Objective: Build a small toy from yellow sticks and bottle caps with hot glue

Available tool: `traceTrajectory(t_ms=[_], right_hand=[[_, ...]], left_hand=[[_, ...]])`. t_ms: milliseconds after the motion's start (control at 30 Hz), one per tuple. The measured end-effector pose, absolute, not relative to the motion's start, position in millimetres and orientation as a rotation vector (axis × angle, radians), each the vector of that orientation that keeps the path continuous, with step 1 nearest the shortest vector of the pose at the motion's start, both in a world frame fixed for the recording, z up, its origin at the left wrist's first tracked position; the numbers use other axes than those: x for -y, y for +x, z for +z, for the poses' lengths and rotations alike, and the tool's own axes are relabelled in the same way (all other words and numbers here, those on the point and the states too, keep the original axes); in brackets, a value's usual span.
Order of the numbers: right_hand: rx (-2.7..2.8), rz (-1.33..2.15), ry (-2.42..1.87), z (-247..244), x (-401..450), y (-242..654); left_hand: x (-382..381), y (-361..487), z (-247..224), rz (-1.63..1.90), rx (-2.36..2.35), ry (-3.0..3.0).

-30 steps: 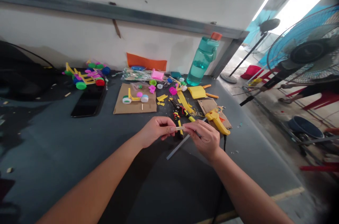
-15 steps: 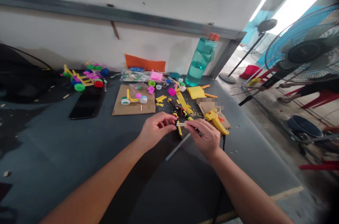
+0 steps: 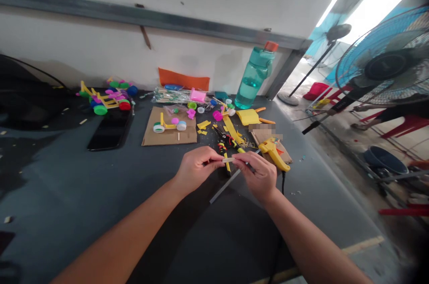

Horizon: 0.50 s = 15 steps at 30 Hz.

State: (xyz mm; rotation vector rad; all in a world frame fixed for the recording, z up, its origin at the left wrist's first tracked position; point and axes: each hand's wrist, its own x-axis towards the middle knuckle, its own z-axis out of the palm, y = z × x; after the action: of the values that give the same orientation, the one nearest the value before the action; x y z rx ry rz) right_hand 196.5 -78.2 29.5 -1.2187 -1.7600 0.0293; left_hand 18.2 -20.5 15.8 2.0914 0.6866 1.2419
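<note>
Now left hand [image 3: 197,167] pinches pale wooden piece [image 3: 228,159] again, right hand [image 3: 259,175] pinching opposite end.

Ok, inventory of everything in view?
Held stick: count unclear, pale, centre
Table: 1, dark grey, foreground
Bottle: 1, teal, by wall
Sheet: 1, orange, by wall
Phone: 1, black, left
Wheeled models: several, multicoloured, left and centre
Cardboard: 2, brown, centre, right
Pliers: 1, black-yellow, centre
Handles: 2, orange, right
Glue gun: 1, yellow, right
Small pieces: many, mixed, centre
Fans: 2, dark, far right
Left hand: 1, bare, centre
Right hand: 1, bare, centre
</note>
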Motion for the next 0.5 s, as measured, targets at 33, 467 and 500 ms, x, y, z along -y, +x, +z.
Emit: traceTrajectory(t_ms=[33, 467, 500], right_hand=[[1.759, 0.032, -1.221, 29.6, 78.4, 196.3], [1.754, 0.071, -1.204, 29.2, 78.9, 196.4], [1.754, 0.073, -1.203, 29.0, 79.0, 196.6]], left_hand=[[20.3, 18.1, 15.7, 1.249, -0.675, 2.092], [19.9, 17.4, 16.1, 1.235, -0.662, 2.094], [19.8, 17.3, 16.3, 1.234, -0.662, 2.096]])
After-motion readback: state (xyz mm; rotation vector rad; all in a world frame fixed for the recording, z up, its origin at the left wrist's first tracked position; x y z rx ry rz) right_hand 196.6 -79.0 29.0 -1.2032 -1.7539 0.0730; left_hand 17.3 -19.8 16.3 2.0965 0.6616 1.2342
